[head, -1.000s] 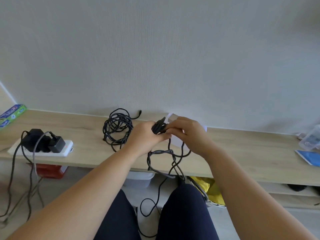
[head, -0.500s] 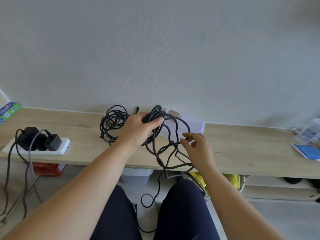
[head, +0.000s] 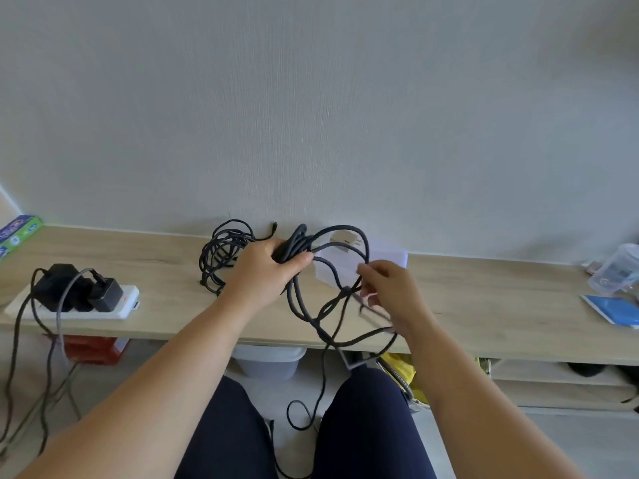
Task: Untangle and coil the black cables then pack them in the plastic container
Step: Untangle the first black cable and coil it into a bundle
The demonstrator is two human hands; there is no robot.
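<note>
Barely half done, I judge: my left hand (head: 264,271) grips the gathered turns of one black cable (head: 294,242) just in front of the plastic container (head: 394,255), my right hand (head: 390,295) pinches a loose strand, and its tail hangs floorward. A second cable (head: 221,257) lies loosely looped on the bench (head: 484,299) left of the container. Whether anything is packed, I cannot tell.

Two hands (head: 262,271) (head: 392,295), two black cable bundles (head: 295,240) (head: 221,254), one plastic container (head: 394,257), one power strip (head: 128,299), one green box (head: 19,233).
</note>
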